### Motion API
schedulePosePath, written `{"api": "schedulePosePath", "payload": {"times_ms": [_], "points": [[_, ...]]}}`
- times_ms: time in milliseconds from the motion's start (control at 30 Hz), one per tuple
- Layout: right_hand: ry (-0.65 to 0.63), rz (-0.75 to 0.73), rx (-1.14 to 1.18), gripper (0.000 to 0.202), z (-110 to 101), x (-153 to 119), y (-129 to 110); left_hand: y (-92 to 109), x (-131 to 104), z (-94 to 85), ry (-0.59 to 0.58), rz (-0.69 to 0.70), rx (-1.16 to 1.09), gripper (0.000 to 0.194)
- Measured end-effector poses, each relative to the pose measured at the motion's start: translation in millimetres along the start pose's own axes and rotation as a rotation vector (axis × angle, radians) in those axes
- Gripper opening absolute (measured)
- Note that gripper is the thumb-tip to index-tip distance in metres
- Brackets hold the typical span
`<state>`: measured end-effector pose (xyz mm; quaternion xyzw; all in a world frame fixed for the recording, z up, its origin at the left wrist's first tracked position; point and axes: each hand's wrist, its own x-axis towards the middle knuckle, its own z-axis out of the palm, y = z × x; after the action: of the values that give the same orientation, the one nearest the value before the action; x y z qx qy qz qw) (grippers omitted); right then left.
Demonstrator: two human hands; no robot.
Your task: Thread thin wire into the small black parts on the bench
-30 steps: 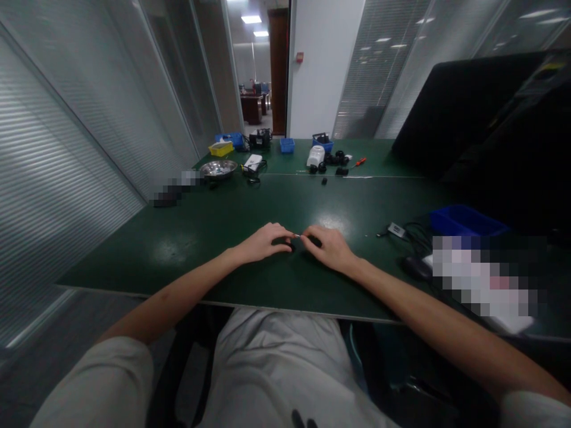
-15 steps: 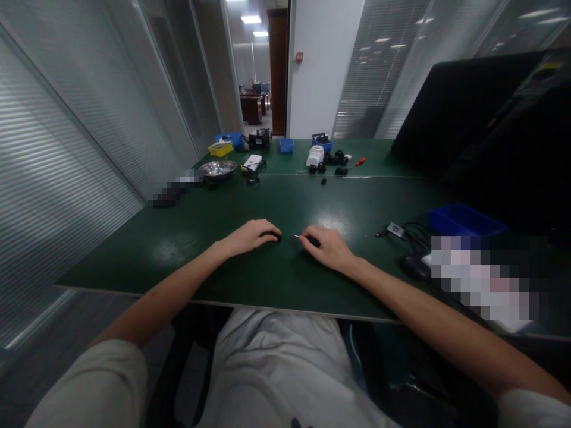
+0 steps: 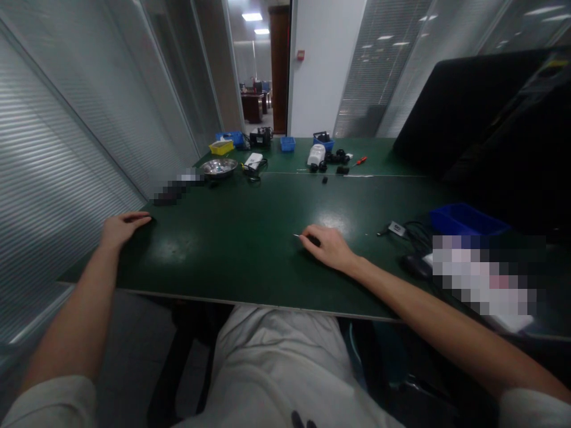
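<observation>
My left hand [image 3: 119,230] is over the far left of the green table [image 3: 236,249], with thumb and fingers drawn together. A small dark bit shows at its fingertips, too small to name. Near the middle of the table, my right hand [image 3: 328,245] rests on its side, fingers curled in a pinch. From between its thumb and forefinger a thin, shiny metal tip [image 3: 296,235] points left; the rest of this slim tool is hidden in the hand.
A metal bowl [image 3: 219,168], a white adapter [image 3: 253,161], a white device [image 3: 316,155] and an orange-handled screwdriver [image 3: 361,160] lie toward the back. To the right are a blue tray [image 3: 466,220], a cable [image 3: 414,235], a black mouse [image 3: 414,266] and a large black monitor [image 3: 486,113].
My left hand has swung from the middle of the table far to the left, away from my right hand. My right hand has stayed in place with the metal-tipped tool.
</observation>
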<state>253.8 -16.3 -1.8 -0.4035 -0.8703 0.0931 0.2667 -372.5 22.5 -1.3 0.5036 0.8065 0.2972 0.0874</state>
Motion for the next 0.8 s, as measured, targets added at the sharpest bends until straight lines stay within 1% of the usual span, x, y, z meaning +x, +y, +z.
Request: {"api": "schedulePosePath", "payload": {"times_ms": [33,100,133,367,533,667,800], "points": [[0.000,0.001,-0.001,0.025,0.1,0.0,0.2,-4.0,0.2,-1.2,0.024,-0.044,-0.015,0.046],[0.001,0.001,0.000,0.025,-0.1,-0.2,0.1,-5.7,1.1,0.2,0.051,-0.115,-0.034,0.045],[0.002,0.000,0.000,0.025,-0.4,-0.3,-0.1,-5.3,2.1,1.7,0.049,-0.115,-0.032,0.045],[-0.006,-0.013,-0.001,0.027,-2.1,-0.5,-0.8,-8.1,9.1,6.1,0.096,-0.035,0.084,0.041],[-0.004,-0.013,0.003,0.027,-0.4,-0.4,0.2,-10.0,8.4,7.8,0.130,0.032,0.067,0.037],[-0.013,-0.011,-0.004,0.027,-0.1,0.2,0.3,-8.9,5.4,8.2,0.128,0.085,0.125,0.033],[-0.024,-0.006,-0.010,0.026,-1.8,0.6,-1.2,-5.1,2.0,6.8,0.126,0.192,0.246,0.036]]}}
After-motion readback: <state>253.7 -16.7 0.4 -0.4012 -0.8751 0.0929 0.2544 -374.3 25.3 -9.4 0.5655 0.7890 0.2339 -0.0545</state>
